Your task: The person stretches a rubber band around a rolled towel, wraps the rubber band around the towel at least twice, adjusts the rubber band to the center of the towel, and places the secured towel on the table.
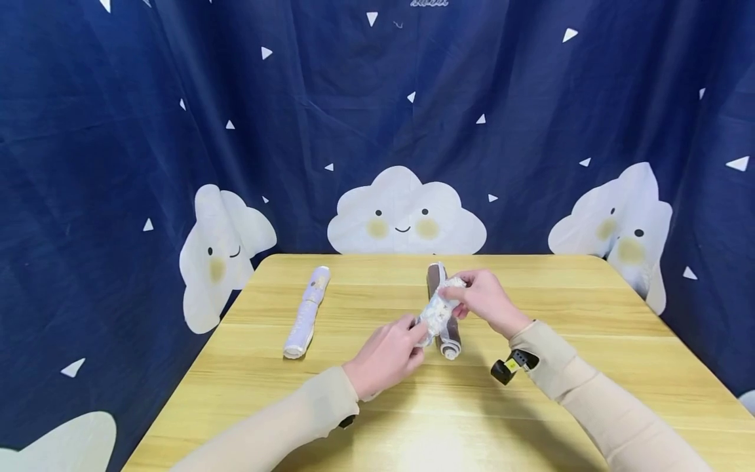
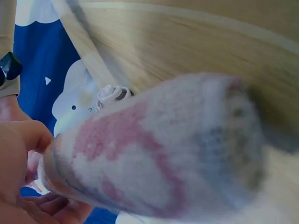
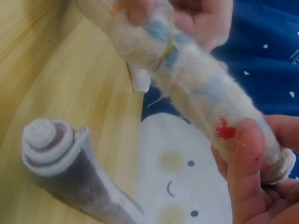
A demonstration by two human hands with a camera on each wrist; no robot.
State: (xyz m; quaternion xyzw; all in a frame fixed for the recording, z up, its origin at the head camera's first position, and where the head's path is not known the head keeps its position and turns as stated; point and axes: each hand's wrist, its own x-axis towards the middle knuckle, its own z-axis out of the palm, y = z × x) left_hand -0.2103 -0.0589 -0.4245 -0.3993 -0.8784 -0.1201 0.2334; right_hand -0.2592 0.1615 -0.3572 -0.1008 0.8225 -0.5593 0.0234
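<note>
A rolled white towel [image 1: 438, 313] with coloured patches is held between both hands above the table. My left hand [image 1: 386, 354] grips its near end, and my right hand [image 1: 483, 298] pinches the far end. In the right wrist view a thin yellowish band circles the rolled towel [image 3: 201, 88] near its middle, and the right thumb [image 3: 245, 149] presses on it beside a red patch. The left wrist view shows pink marks on the same towel [image 2: 140, 149], with its near end blurred. Below the hands lies a brown-and-white rolled towel [image 1: 451, 337], partly hidden.
A lavender rolled towel [image 1: 307, 314] lies at the table's left side. The wooden table [image 1: 566, 301] backs onto a dark blue curtain [image 1: 377, 131] with white clouds and triangles. Small black cameras [image 1: 503, 372] sit at the wrists.
</note>
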